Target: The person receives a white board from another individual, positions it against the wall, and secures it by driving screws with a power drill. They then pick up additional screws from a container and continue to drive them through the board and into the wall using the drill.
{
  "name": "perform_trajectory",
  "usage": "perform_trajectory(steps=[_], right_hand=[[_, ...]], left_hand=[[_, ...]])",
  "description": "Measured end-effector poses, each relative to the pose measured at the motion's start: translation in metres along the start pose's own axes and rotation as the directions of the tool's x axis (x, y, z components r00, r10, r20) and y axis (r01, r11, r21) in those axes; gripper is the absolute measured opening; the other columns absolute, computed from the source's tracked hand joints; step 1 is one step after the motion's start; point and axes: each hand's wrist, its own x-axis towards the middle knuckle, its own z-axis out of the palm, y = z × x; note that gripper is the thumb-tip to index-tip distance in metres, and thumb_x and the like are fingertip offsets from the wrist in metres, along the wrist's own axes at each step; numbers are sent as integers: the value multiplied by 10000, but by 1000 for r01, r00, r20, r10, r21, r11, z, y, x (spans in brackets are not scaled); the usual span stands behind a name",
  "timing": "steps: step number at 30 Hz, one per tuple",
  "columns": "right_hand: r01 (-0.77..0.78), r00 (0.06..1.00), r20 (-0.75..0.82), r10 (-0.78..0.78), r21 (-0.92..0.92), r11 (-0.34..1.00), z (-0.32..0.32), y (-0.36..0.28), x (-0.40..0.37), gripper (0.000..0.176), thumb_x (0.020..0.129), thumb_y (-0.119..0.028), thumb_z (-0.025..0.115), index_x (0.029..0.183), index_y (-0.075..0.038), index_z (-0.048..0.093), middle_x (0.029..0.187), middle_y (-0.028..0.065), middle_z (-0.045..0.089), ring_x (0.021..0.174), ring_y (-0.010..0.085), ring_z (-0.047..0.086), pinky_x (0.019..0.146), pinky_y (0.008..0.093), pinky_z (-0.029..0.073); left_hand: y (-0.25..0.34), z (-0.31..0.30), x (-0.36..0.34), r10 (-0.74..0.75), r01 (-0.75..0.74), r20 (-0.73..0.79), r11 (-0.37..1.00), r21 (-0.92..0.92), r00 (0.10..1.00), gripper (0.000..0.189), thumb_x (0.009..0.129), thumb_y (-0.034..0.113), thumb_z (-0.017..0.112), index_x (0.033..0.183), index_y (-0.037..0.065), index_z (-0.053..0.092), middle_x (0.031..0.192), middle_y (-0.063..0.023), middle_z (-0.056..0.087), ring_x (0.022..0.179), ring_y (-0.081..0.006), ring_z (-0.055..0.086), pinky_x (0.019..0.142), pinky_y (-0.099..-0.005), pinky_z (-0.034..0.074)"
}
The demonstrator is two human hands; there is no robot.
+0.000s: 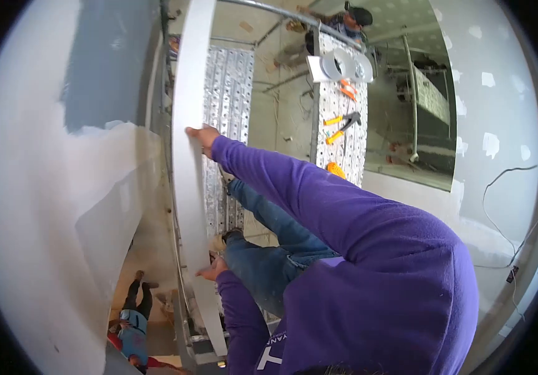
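A long white board strip point(189, 75) runs along the left side of the scaffold, from the top edge of the head view down to near the bottom. My right hand point(205, 139), the upper one, grips its edge with the thumb over the white face. Lower down, my left hand point(214, 269) holds the same strip at its right edge, some fingers hidden. Both arms are in purple sleeves. Beneath me lies a perforated metal scaffold plank point(228, 81). My legs point(269, 262), in jeans, extend toward it.
On a second perforated plank point(337, 150) lie yellow-handled snips point(342, 127), an orange-handled tool point(347, 89) and a translucent round container point(337, 65). A person point(350, 25) is at the top; another person point(134, 331) is on the floor below left. A cable point(497, 219) hangs along the right wall.
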Motion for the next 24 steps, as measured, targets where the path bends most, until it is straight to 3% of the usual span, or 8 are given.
perform_trajectory(steps=[4, 12, 14, 18, 19, 21, 22, 24], right_hand=[[-99, 995, 13, 101, -73, 992, 9, -17, 18, 458, 878, -221, 687, 1236, -1, 507, 1096, 120, 643, 936, 222, 650, 767, 409, 548], [-73, 979, 203, 28, 220, 973, -21, 35, 89, 529, 871, -309, 697, 1250, 17, 522, 1096, 147, 649, 977, 240, 648, 827, 364, 538], [-35, 991, 120, 53, -147, 989, -36, 42, 102, 654, 825, -414, 728, 1266, 25, 528, 1134, 171, 636, 1037, 252, 624, 884, 349, 505], [-33, 999, -8, 33, -270, 962, -52, 63, 119, 782, 767, -517, 735, 1283, 32, 527, 1209, 201, 606, 1115, 284, 584, 956, 345, 454], [-56, 998, -13, 55, -308, 950, -55, 54, 113, 790, 762, -522, 734, 1285, 32, 525, 1225, 205, 599, 1128, 292, 576, 965, 349, 446], [-3, 999, 49, 18, -294, 956, -54, 72, 133, 810, 758, -537, 718, 1293, 36, 513, 1251, 206, 586, 1155, 326, 557, 992, 359, 426], [-5, 999, 35, 16, -301, 954, -54, 80, 138, 814, 759, -539, 717, 1296, 37, 509, 1253, 205, 585, 1160, 323, 554, 991, 359, 427], [4, 1000, 12, 0, -326, 945, -60, 81, 136, 822, 760, -543, 714, 1301, 39, 502, 1256, 202, 584, 1169, 317, 549, 987, 357, 430]], left_hand=[[-15, 15, 23, -65, 66, -11, 996, 54, 998, 776, 872, 678, 489, 1340, 58, 470, 1290, -158, 529, 1196, -328, 502, 1017, -502, 435], [-12, 31, 73, -110, 117, -45, 965, 236, 993, 822, 868, 665, 506, 1398, 46, 398, 1419, -201, 412, 1296, -388, 413, 1062, -540, 399], [-31, 45, 62, -72, 86, -64, 964, 253, 995, 822, 872, 661, 503, 1405, 46, 386, 1430, -197, 395, 1312, -389, 395, 1070, -547, 389], [-58, 55, 55, -107, 144, -103, 860, 489, 989, 833, 889, 648, 482, 1425, 26, 342, 1459, -210, 346, 1347, -392, 352, 1106, -564, 338], [-68, 66, 47, -134, 241, -214, 743, 624, 968, 797, 917, 614, 468, 1394, -14, 352, 1421, -218, 374, 1292, -375, 417, 1069, -539, 379], [-87, 81, 42, -214, 171, -121, 232, 958, 969, 753, 933, 582, 471, 1358, -31, 370, 1368, -209, 416, 1209, -347, 472, 1005, -509, 417], [-98, 93, 41, -264, 80, -93, -60, 995, 960, 731, 941, 566, 473, 1340, -40, 379, 1342, -205, 437, 1168, -334, 500, 973, -494, 436], [-143, 139, 14, -315, -216, 109, -329, 919, 943, 487, 983, 440, 472, 1141, -17, 521, 1045, -135, 596, 868, -234, 594, 765, -365, 486]])
